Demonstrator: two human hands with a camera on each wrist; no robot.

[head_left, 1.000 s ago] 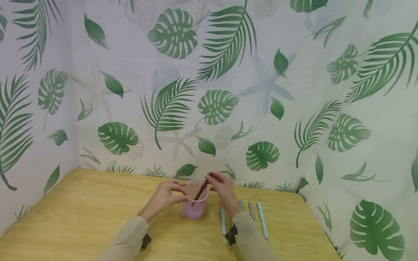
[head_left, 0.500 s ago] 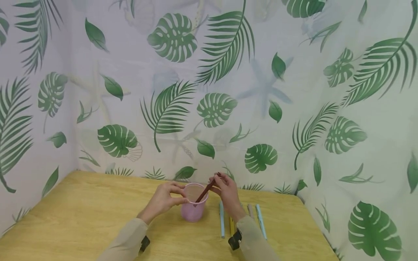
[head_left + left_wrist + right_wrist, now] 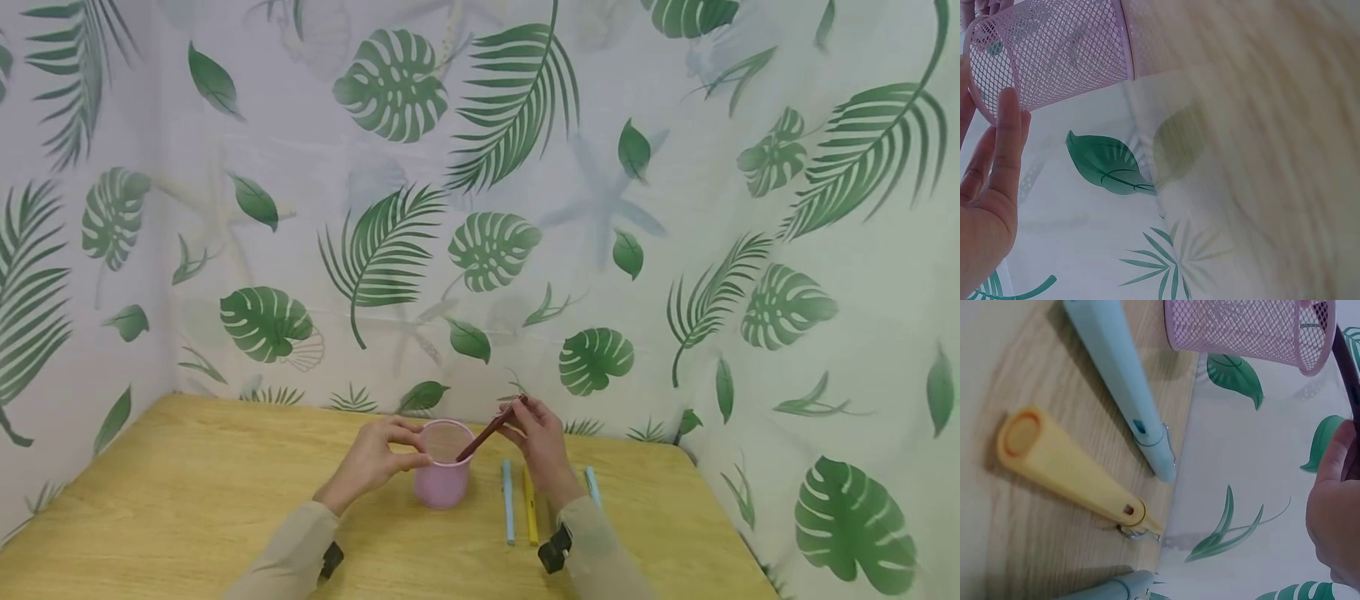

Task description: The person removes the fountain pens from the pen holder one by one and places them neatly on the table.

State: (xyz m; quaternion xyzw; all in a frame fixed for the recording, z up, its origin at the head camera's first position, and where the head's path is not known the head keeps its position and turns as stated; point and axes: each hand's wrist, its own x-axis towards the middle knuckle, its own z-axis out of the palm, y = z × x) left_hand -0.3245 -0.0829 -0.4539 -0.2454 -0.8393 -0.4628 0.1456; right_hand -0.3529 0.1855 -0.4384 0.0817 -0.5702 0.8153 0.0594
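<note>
A pink mesh pen holder stands upright on the table in the head view. My left hand grips its rim from the left, thumb on the near side and fingers on the far side; in the left wrist view those fingers touch the mesh. My right hand pinches a dark red pen near its upper end. The pen slants down to the left, its lower end at the holder's right rim. In the right wrist view the dark pen is partly cut off by the frame edge.
Right of the holder lie a light blue pen, a yellow pen and another light blue pen under the right arm. A grey-blue pen shows in the right wrist view. A leaf-patterned cloth borders the wooden table.
My right hand has moved right, drawing the dark red pen up and across from inside the holder to its right rim. The left hand stays at the rim.
</note>
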